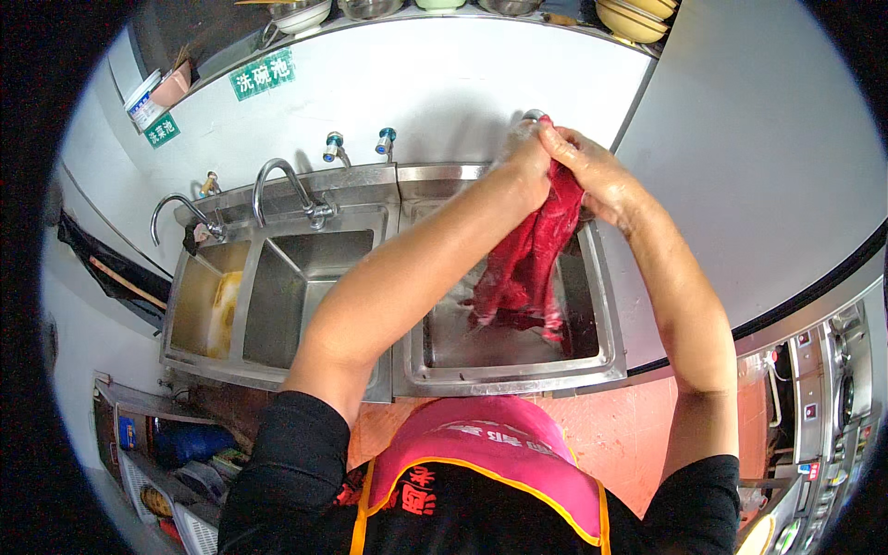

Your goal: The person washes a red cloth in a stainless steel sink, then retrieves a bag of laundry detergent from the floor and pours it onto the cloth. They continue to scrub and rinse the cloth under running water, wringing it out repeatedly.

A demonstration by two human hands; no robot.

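Note:
A wet red cloth [524, 250] hangs from both my hands over the right-hand stainless steel sink [610, 333], its lower end down in the basin. My left hand [531, 163] grips the upper part of the cloth, with water splashing about the fingers. Close beside it on the right, my right hand [600, 173] holds the same part, its thumb near the cloth's top end. Behind the hands a piece of a metal faucet [533, 114] shows; the hands hide the rest of it.
To the left lie a middle sink basin [277, 312] and a smaller basin [201, 305] with a yellowish patch, each by a curved faucet [277, 166]. Two wall valves [386, 141] are behind. Bowls [631, 21] stand on a shelf above. A large grey panel [749, 152] borders the right side.

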